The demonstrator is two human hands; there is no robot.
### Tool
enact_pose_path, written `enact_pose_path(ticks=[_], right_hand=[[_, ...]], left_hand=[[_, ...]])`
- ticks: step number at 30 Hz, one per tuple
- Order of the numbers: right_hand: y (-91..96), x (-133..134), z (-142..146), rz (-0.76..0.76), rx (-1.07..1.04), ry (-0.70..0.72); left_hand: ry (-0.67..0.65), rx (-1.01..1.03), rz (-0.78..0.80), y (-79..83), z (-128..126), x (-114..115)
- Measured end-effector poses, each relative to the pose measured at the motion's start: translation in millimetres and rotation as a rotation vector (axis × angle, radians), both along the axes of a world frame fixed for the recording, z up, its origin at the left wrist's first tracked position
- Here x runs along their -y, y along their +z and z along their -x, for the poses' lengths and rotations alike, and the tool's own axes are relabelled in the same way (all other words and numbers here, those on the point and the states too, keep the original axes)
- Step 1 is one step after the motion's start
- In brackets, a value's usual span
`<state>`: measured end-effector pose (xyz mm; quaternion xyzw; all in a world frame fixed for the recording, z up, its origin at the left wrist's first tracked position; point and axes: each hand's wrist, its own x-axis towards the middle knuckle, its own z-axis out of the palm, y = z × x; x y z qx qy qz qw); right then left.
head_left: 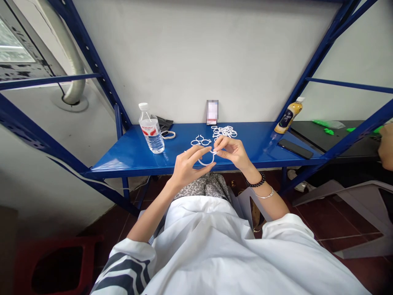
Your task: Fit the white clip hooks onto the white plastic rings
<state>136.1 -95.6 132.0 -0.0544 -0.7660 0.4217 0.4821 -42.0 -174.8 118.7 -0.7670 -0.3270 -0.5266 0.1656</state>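
Both hands are raised at the front edge of the blue table (123, 159), with a thin white ring (206, 164) between them. My left hand (190, 164) has its fingers and thumb curved around the ring's left side and bottom. Thumb and forefinger of my right hand (232, 151) pinch the ring's upper right part; the exact spot is hidden by the fingertips. Just behind my left hand lie a few loose white rings (205, 141), some with a visible gap and small knobbed ends. Beyond my right hand is a pile of similar white rings (225, 131).
A water bottle (151, 133) stands at the left, beside a black pouch (164, 123) and a pale band (168, 135). A phone (212, 112) leans on the wall. At right are a yellow drink bottle (288, 116), a dark phone (295, 148) and another person's arm (386, 145).
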Motion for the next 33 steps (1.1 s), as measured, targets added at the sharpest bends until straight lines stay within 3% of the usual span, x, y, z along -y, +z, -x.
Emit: enact_pose_path(ticks=[15,19,27,30,33], right_hand=[[0.4,3.9,3.9,0.009,0.017,-0.037],[1.0,2.9,2.5,-0.02,0.048,-0.022],[-0.5,4.7,5.7,-0.083,0.07,-0.156],[0.4,6.8,6.6,-0.132,0.074,-0.246],[2.7,10.3,6.9,-0.194,0.078,-0.319]], left_hand=[[-0.009,0.047,0.079,1.7,0.4,1.3],[-0.088,0.141,0.249,3.3,-1.6,2.8],[-0.505,0.501,0.756,-1.5,-2.1,-1.9],[-0.556,0.548,0.817,-0.8,-3.6,-2.9],[-0.508,0.542,0.819,0.9,-4.4,-3.2]])
